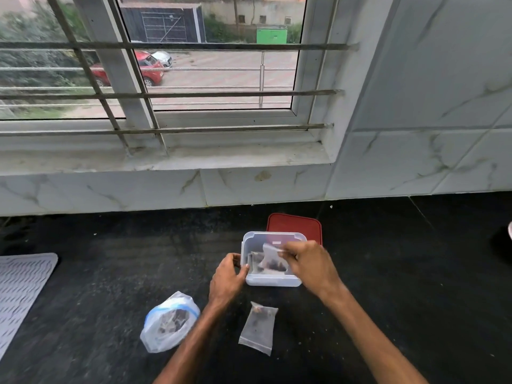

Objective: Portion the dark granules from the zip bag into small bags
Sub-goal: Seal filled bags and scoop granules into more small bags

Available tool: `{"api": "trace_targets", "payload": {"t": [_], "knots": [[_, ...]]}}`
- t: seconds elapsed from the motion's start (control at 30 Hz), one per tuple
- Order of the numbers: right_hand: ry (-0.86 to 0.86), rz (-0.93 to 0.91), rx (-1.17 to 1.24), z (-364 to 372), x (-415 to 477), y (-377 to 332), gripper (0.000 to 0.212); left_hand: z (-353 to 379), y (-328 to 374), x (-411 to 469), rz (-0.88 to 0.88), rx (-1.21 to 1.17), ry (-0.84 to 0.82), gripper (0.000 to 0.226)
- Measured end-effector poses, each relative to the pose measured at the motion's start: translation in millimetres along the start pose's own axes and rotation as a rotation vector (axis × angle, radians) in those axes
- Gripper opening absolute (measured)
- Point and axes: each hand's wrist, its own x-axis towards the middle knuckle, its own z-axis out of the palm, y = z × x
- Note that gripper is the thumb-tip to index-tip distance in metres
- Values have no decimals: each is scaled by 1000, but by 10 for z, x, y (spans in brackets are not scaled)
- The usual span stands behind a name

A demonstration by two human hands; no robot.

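A clear plastic box (273, 281) stands on the black counter, with small bags of dark granules inside. My right hand (310, 266) pinches one small filled bag (271, 260) by its top, over the box. My left hand (228, 275) grips the box's left wall. The zip bag (169, 322) with a blue seal lies open at the lower left, dark granules showing inside. Another small bag (259, 327) with granules lies flat on the counter in front of the box.
A red lid (293, 224) lies behind the box. A grey perforated mat (22, 289) covers the counter's left edge. A white tiled wall and a barred window stand behind the counter.
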Motion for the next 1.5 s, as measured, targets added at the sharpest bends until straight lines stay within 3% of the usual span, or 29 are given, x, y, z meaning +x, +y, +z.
{"api": "trace_targets", "payload": {"t": [0.1, 0.17, 0.27, 0.33, 0.4, 0.5, 0.6, 0.67, 0.73, 0.83, 0.9, 1.03, 1.17, 1.3, 1.4, 1.5], "knots": [[-45, -49, -91, 73, 271, 208, 12, 24, -21, 5, -9, -6, 6, 23], [-242, -84, -250, 254, 333, 346, 21, 24, -31, 8, -1, 2, 13, 21], [-617, 85, -283, 485, 319, 436, 21, 16, -39, 15, -13, 21, 5, 22], [-728, 146, -267, 557, 360, 506, 23, 40, -57, 26, -22, 36, 0, 24], [-763, 169, -261, 607, 407, 588, 37, 59, -59, 18, -32, 29, -8, 26], [-653, 129, -244, 566, 362, 515, 32, 65, -71, 22, -35, 19, -4, 26], [-155, -70, -42, 492, 12, 271, 18, 68, -86, 18, -42, 0, -11, 24], [-15, -138, 138, 545, -348, 61, 10, 73, -98, 14, -40, -2, -9, 22], [-191, -155, 102, 725, -692, -60, 15, 80, -92, 16, -39, 11, -1, 17], [-597, -107, -125, 1054, -969, -118, 47, 86, -74, 28, -43, 22, -1, 16], [-687, -133, -252, 1160, -995, -124, 61, 73, -54, 19, -42, 36, -7, 17], [-552, -268, -327, 1151, -965, -93, 38, 56, -55, 14, -28, 86, -3, 16], [-292, -168, -176, 687, -792, -153, 10, 33, -55, -1, -33, 178, 13, 16], [-123, -45, -18, 164, -365, -18, 18, 25, -43, -51, -49, 234, -8, 19], [-13, -74, -19, -9, -47, 150, 8, 13, -6, -83, -57, 264, -27, 21], [-71, -159, -167, 116, 126, 318, 10, -12, 34, -92, -69, 297, -38, 22]]}}
